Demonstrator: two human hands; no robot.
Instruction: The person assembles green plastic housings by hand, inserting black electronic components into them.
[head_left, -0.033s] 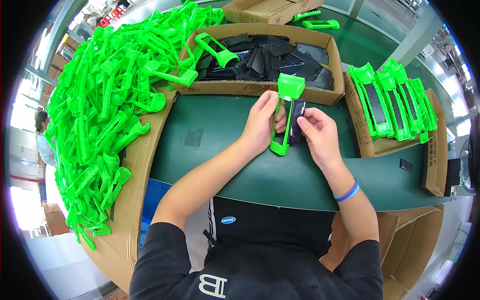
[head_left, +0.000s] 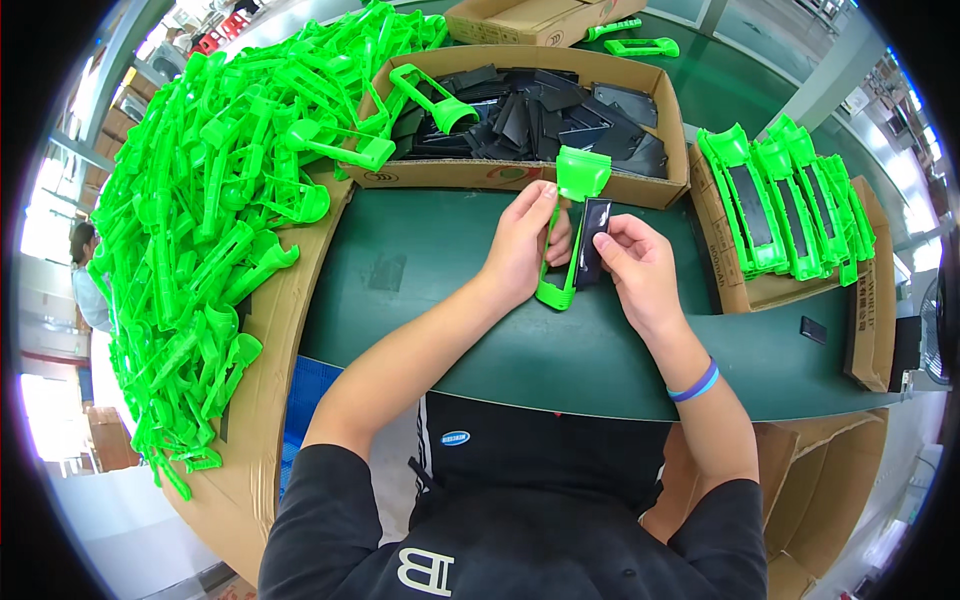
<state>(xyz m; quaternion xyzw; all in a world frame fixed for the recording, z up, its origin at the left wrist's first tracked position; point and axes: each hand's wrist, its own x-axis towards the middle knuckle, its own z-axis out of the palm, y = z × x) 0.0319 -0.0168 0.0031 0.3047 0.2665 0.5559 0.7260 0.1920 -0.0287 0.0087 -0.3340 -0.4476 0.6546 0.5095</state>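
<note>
My left hand (head_left: 528, 240) is closed around the side of a bright green plastic frame (head_left: 583, 172), which has a flared top and an open window. The frame stands nearly upright above the green table. Between the thumb and fingers of my right hand (head_left: 637, 262) is a flat, dark rectangular panel (head_left: 594, 240) with small light print. It overlaps the frame's right side at an angle; I cannot tell whether its edge sits inside the window. My fingers hide parts of both pieces.
A large heap of green frames (head_left: 200, 210) fills the left on cardboard. A cardboard box (head_left: 640, 190) of dark panels stands behind my hands. At right, a carton (head_left: 738, 298) bears several green frames with dark panels. A small black piece (head_left: 813, 330) lies on the table (head_left: 480, 365).
The lower end of the green frame has swung very slightly left, and the dark panel has tilted a little with it. Both hands keep their holds.
</note>
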